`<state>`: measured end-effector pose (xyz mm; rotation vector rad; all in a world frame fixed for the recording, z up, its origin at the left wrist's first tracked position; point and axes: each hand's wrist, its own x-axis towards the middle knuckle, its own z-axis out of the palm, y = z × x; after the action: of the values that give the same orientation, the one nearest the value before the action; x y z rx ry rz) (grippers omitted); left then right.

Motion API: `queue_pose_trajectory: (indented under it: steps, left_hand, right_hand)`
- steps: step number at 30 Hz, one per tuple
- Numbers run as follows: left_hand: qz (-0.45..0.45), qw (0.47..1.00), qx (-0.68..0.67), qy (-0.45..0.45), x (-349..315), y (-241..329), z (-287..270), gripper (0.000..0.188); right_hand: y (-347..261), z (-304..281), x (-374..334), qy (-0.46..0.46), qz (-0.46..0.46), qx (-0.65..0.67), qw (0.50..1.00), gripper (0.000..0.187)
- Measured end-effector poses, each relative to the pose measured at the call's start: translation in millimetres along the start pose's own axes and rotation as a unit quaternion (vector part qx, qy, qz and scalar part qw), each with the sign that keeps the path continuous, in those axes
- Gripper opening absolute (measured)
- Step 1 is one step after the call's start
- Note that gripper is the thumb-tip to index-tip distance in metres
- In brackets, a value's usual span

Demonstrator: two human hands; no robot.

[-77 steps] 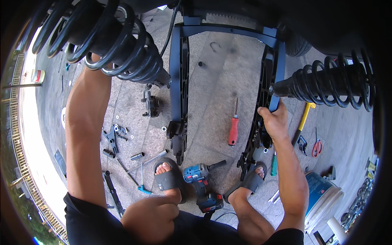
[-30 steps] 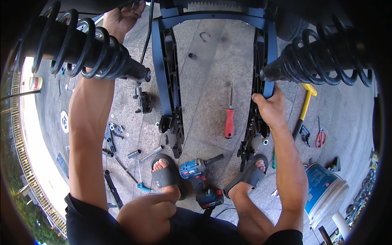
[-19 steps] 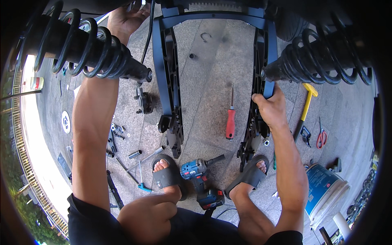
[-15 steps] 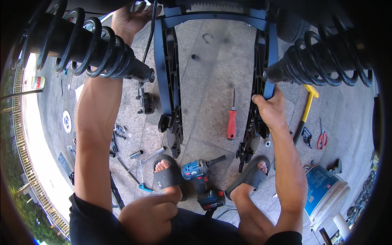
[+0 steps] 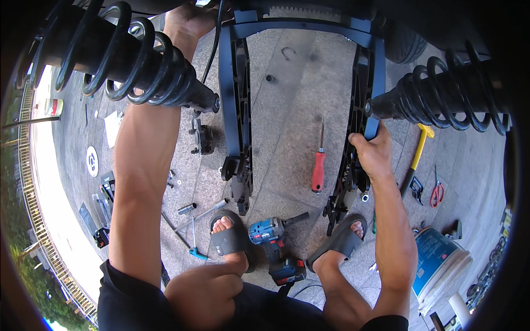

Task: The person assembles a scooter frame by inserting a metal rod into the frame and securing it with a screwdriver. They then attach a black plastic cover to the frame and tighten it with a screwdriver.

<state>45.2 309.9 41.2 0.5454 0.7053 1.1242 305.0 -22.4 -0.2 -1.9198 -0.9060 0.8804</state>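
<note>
A blue-grey U-shaped metal frame (image 5: 306,25) with black latticed arms stands in front of me, its crossbar at the far side. Around its right arm, just below the lower end of the right coil-spring shock absorber (image 5: 436,96), my right hand (image 5: 374,153) is closed, thumb on the inner side. My left forearm passes beneath the left coil-spring shock absorber (image 5: 141,63). Beyond that spring my left hand (image 5: 190,21) reaches up under the dark bodywork, close to a black cable (image 5: 212,55). Its fingers are mostly hidden, so their grip does not show.
Between the frame's arms lies a red-handled screwdriver (image 5: 318,171). A blue cordless impact wrench (image 5: 268,230) rests between my sandalled feet. Sockets and a T-handle wrench (image 5: 197,254) lie left; a yellow hammer (image 5: 420,146), red-handled scissors (image 5: 436,194) and a blue-and-white bucket (image 5: 439,259) are right.
The frame and both springs sit slightly farther right in the view. My left hand has shifted right and farther up, its fingers less visible. My right hand keeps its hold on the frame.
</note>
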Motion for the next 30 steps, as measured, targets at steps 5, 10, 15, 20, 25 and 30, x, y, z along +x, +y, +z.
queue_pose_trajectory:
  steps: [5,10,15,20,25,30]
  left_hand:
    - [0.003,1.000,-0.010,-0.006,3.8,1.9,0.5,0.041]
    - [0.000,1.000,-0.016,-0.007,7.1,0.8,0.8,0.041]
    - [-0.005,1.000,-0.025,-0.011,8.2,1.9,2.3,0.041]
    - [-0.009,0.999,-0.038,-0.013,3.8,0.4,5.3,0.041]
    - [-0.012,0.998,-0.059,-0.010,0.2,-4.4,8.0,0.041]
    - [-0.014,0.997,-0.081,-0.010,-3.9,-3.7,9.7,0.041]
  right_hand:
    - [0.6,-0.8,0.6,0.002,0.000,-0.019,1.000,0.034]
    - [5.2,0.4,-1.6,0.007,-0.015,-0.026,1.000,0.035]
    - [6.7,-1.9,0.7,0.003,-0.007,-0.004,1.000,0.035]
    - [4.1,-5.1,-1.5,-0.016,-0.006,0.025,1.000,0.035]
    - [4.9,-2.1,0.6,-0.014,0.006,0.010,1.000,0.034]
    - [6.7,1.8,1.6,-0.036,0.045,0.054,0.997,0.033]
